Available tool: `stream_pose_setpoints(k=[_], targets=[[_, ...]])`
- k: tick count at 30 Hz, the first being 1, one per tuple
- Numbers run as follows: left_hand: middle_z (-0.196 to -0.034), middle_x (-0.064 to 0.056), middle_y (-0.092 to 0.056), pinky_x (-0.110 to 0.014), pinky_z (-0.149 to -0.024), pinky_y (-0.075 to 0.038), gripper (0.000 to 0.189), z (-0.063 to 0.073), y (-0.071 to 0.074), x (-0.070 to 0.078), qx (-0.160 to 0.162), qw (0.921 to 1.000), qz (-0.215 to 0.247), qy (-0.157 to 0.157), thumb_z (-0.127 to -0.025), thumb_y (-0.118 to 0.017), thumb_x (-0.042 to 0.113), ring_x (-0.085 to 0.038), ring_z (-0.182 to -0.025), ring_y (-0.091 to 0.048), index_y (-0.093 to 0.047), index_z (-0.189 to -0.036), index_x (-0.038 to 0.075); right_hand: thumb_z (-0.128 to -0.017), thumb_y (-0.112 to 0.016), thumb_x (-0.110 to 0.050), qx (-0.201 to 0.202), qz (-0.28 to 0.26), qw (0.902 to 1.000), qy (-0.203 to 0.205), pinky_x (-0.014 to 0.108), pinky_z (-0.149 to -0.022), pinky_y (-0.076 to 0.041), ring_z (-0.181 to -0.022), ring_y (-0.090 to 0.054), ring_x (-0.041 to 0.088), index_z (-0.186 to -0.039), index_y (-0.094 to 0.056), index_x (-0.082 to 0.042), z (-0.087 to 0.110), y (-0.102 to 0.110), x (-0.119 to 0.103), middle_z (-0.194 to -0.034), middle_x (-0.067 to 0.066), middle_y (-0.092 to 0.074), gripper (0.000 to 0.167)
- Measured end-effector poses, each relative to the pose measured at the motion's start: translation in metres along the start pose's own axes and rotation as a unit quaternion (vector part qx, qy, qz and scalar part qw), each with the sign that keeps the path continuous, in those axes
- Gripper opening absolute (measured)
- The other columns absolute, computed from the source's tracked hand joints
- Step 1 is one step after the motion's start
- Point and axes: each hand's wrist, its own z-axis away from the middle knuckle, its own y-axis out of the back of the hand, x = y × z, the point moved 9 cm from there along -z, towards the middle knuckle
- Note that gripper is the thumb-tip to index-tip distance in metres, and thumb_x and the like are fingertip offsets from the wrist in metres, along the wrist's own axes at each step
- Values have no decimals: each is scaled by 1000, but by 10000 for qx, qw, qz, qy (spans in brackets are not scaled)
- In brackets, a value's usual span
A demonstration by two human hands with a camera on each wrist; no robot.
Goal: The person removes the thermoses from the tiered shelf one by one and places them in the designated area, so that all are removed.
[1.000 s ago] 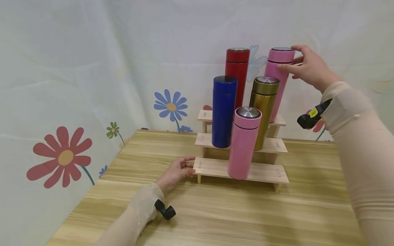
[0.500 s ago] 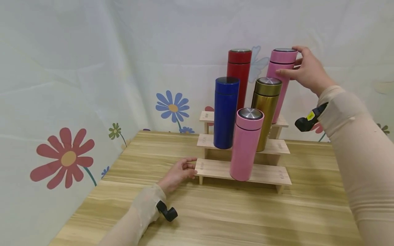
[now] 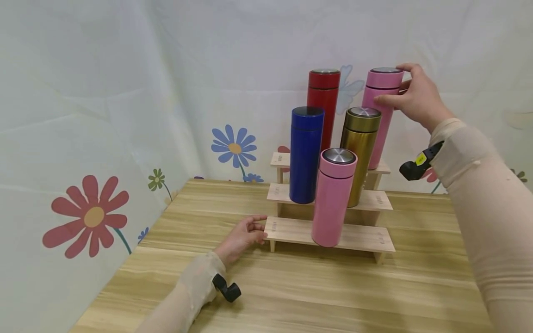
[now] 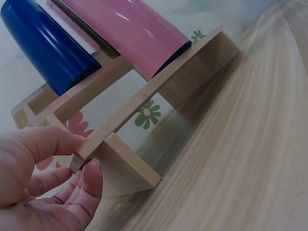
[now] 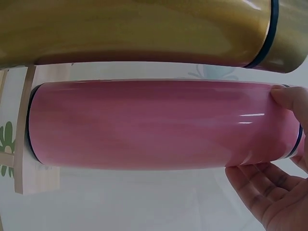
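In the head view my right hand (image 3: 422, 99) grips the top part of the pink vacuum flask (image 3: 382, 79) at the back right, thumb in front. That flask stands upright on the top step of a three-step wooden stand (image 3: 287, 227); the right wrist view shows its base at the board (image 5: 24, 159). My left hand (image 3: 241, 237) pinches the left end of the lowest step, thumb (image 4: 60, 143) above and a finger below. A second pink flask (image 3: 333, 208) stands on that step. Blue (image 3: 306, 162) and gold (image 3: 361, 134) flasks share the middle step.
A red flask (image 3: 322, 99) stands behind the blue one on the top step. The stand sits on a wood-grain table (image 3: 325, 296). White cloth (image 3: 250, 41) printed with flowers hangs behind and to the left. Each wrist wears a small black camera (image 3: 226, 287).
The head view has shifted slightly, so the whole scene sits a little further right and lower. My right thumb and fingers have closed slightly round the back pink flask; my left hand stays put.
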Motion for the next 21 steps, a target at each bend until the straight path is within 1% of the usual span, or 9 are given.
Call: stream_pose_setpoints(k=[2, 4, 7, 10, 13, 16, 21], targets=[[-109, -16, -57, -24, -72, -52, 56, 0, -1, 0, -13, 10000, -11, -2, -87, -55, -7, -11, -84, -57, -38, -141, -5, -84, -68, -42, 59, 16, 10000, 1, 18, -72, -42, -84, -51, 4, -152, -15, -18, 1, 4, 0, -125, 16, -49, 89], [-109, -16, -57, -24, -72, -52, 56, 0, -1, 0, -21, 10000, -18, 6, -88, -55, -7, -11, -83, -57, -38, -141, -4, -84, -68, -43, 117, 31, 9999, -14, 19, -72, -41, -84, -51, 4, -152, -16, -19, 3, 8, -1, -123, 13, -49, 89], [-111, -17, -56, -24, -73, -52, 56, 0, -1, 0, -35, 10000, -25, 10, -88, -55, -6, -11, -84, -57, -38, -142, -4, -84, -68, -43, 176, 25, 9998, -30, 19, -73, -41, -83, -51, 4, -152, -15, -21, 6, 15, -1, -119, 8, -50, 88], [-113, -19, -56, -24, -73, -53, 57, 0, -1, 0, -73, 9999, -52, -47, -88, -55, -5, -12, -84, -57, -38, -142, -4, -85, -67, -44, 235, 40, 9997, -56, 18, -73, -41, -83, -51, 3, -152, -15, -23, 10, 23, 1, -112, 0, -48, 87], [-114, -20, -55, -24, -72, -53, 58, 0, 1, 2, -110, 9999, -67, -113, -88, -56, -4, -11, -85, -57, -37, -143, -4, -85, -68, -43, 286, 69, 9995, -74, 17, -71, -40, -81, -51, 2, -152, -15, -23, 13, 33, 2, -107, -6, -46, 88], [-113, -19, -55, -23, -72, -53, 58, 0, 2, 3, -103, 9999, -59, -104, -88, -56, -4, -11, -85, -57, -36, -143, -4, -84, -69, -41, 318, 50, 9994, -99, 13, -68, -40, -77, -51, -1, -152, -15, -23, 15, 42, 4, -101, -11, -44, 89], [-112, -17, -55, -24, -73, -53, 57, -1, 4, 1, -77, 9999, -28, -58, -89, -55, -5, -11, -86, -57, -36, -143, -4, -83, -71, -38, 343, 20, 9993, -162, 9, -64, -40, -76, -50, -4, -153, -14, -22, 19, 54, 10, -98, -13, -43, 91]])
